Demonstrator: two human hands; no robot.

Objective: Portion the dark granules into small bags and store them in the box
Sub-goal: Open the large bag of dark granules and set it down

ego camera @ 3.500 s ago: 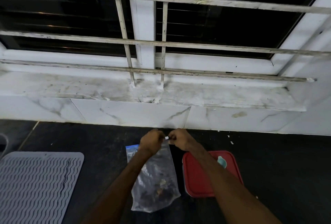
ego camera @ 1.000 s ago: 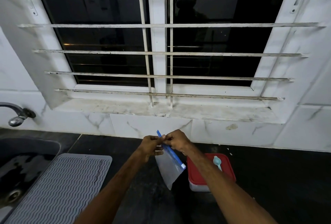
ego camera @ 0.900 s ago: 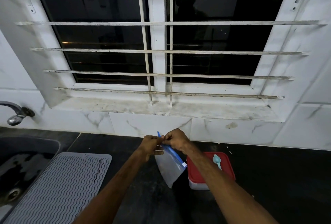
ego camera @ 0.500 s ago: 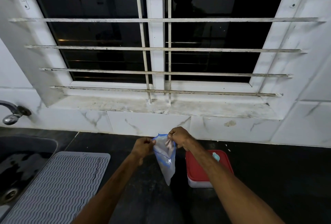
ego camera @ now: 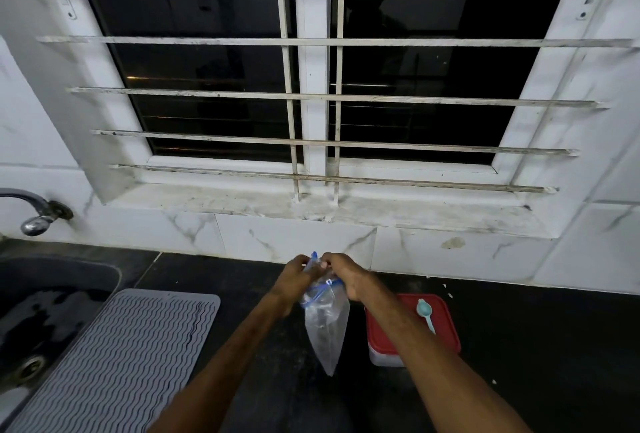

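Left hand (ego camera: 292, 280) and right hand (ego camera: 346, 277) pinch the zip rim of the limp, light bag (ego camera: 325, 332), judged its firmest hold.

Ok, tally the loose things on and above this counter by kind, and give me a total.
Clear zip bag: 1, pinched at its top by the left hand and right hand
Red-lidded box: 1
Light blue spoon: 1, lying on the box's lid
Grey ribbed mat: 1
Total: 4
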